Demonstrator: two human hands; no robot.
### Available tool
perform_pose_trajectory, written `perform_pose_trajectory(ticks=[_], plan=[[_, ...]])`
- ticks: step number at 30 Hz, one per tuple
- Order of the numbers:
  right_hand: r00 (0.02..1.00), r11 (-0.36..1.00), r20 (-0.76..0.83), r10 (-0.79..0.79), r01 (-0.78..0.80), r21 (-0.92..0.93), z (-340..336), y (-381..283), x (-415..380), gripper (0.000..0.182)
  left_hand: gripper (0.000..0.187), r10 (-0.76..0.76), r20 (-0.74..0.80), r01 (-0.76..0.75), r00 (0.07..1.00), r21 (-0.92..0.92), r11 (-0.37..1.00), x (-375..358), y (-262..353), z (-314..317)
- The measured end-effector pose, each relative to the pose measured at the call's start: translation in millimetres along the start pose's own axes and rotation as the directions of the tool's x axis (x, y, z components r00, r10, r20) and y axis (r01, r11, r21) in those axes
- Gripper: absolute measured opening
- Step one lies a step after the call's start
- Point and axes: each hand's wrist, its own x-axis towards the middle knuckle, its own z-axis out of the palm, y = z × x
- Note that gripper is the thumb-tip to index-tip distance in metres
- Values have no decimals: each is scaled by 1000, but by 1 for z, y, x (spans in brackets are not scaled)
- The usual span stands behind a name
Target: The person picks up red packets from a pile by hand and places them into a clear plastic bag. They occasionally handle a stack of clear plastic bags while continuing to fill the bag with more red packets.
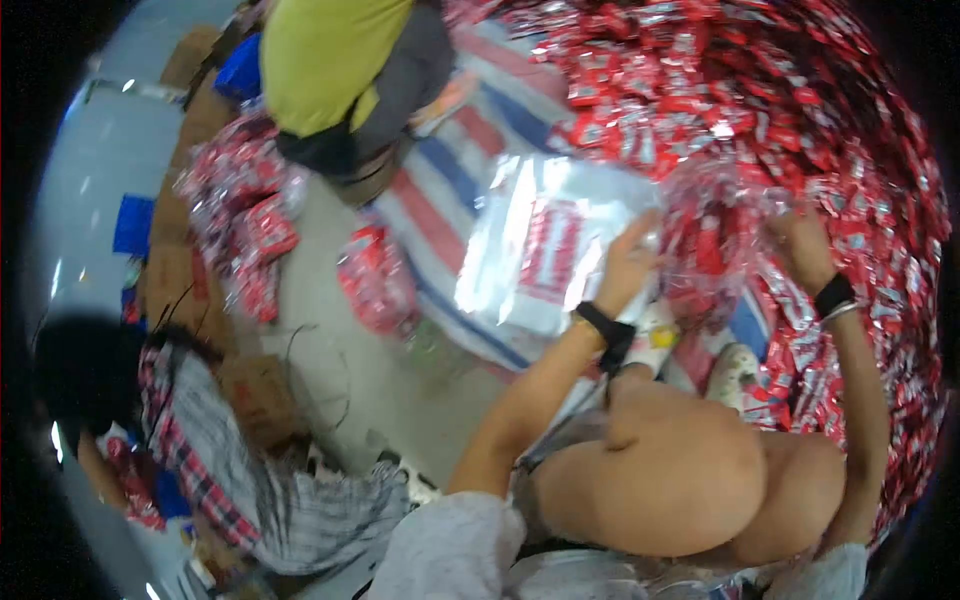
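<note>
My left hand [628, 262] is closed on the right edge of a shiny silvery flat plastic bag [490, 250] with a red printed panel. Between my two hands hangs a clear plastic bag [708, 235] with red packets inside. My right hand [802, 248], its fingers bent together, grips the right side of this clear bag. Both hands are above my bare knees, and each wrist has a black band. Small red-and-silver packets [850, 220] lie in a large heap beyond and beside my right hand.
A striped sheet [440, 215] lies under the heap. A filled bag of red packets [378, 280] is on the floor, with more filled bags [240, 190] farther left beside cardboard boxes [190, 290]. A person in yellow [330, 60] is ahead; another in plaid [230, 440] is at left.
</note>
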Motion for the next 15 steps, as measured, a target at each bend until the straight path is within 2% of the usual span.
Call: perform_pose_trajectory(ticks=[2,3,4,5,6,7,8,10,11,12,14,15], plan=[[997,995,-66,-46,51,80,-39,-57,36,9,67,-281,86,289,956,-87,954,-10,66,25],[982,986,-135,-130,143,89,-57,-81,53,10,67,-112,36,105,993,147,984,-15,73,28],[957,969,-204,-206,228,93,-70,-105,64,11,67,63,37,-73,997,378,923,-25,80,26],[956,968,-218,-197,226,114,-82,-126,69,11,61,50,23,-55,998,496,866,-26,97,22],[939,948,-202,-280,303,95,-94,-145,73,13,53,178,-116,-106,977,461,881,-34,97,13],[911,920,-185,-367,385,72,-105,-158,76,15,47,115,-153,-65,981,295,953,-37,97,-5],[907,916,-197,-373,394,80,-113,-169,74,15,41,49,-183,-29,982,114,993,-40,111,-26],[857,900,-388,-340,416,130,-131,-181,65,23,26,178,-329,-108,927,219,970,-73,128,-61],[882,917,-371,-289,366,158,-144,-179,56,30,23,239,-397,-132,886,278,951,-89,137,-79],[886,893,-419,-198,340,296,-147,-175,45,32,26,105,-490,7,865,220,975,-111,155,-93],[932,824,-362,-28,227,519,-149,-157,26,32,22,108,-641,77,760,254,964,-164,178,-123],[939,829,-342,42,158,537,-146,-148,17,31,20,109,-720,118,686,258,959,-192,184,-137]])
